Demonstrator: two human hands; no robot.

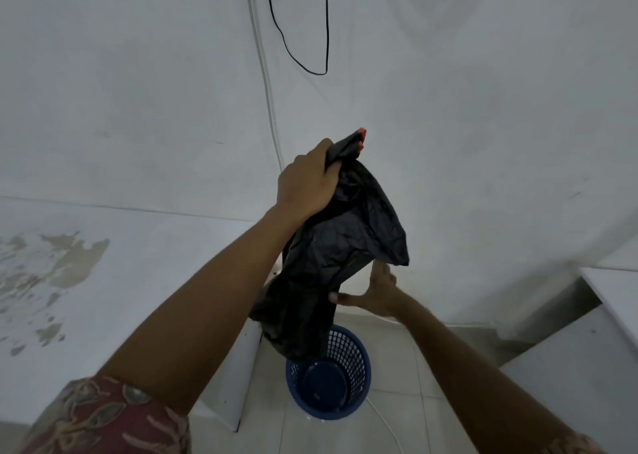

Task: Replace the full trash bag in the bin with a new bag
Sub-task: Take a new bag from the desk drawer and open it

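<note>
A crumpled black trash bag [331, 246] hangs in the air above a blue mesh plastic bin [345, 374] that stands on the tiled floor. The bin shows a bare dark bottom with no bag in it. My left hand [307, 184] is raised and shut on the bag's bunched top end. Lower and to the right, my right hand [376, 294] has its fingers spread, with the thumb and fingertips touching the bag's lower edge. The bag's bottom end dangles just over the bin's rim.
A white wall corner runs behind, with a thin white cable and a looping black cable [303, 39] hanging down it. A white ledge [103, 281] with peeled paint lies at left. White steps [569, 367] rise at right. A white cord [383, 422] trails on the floor.
</note>
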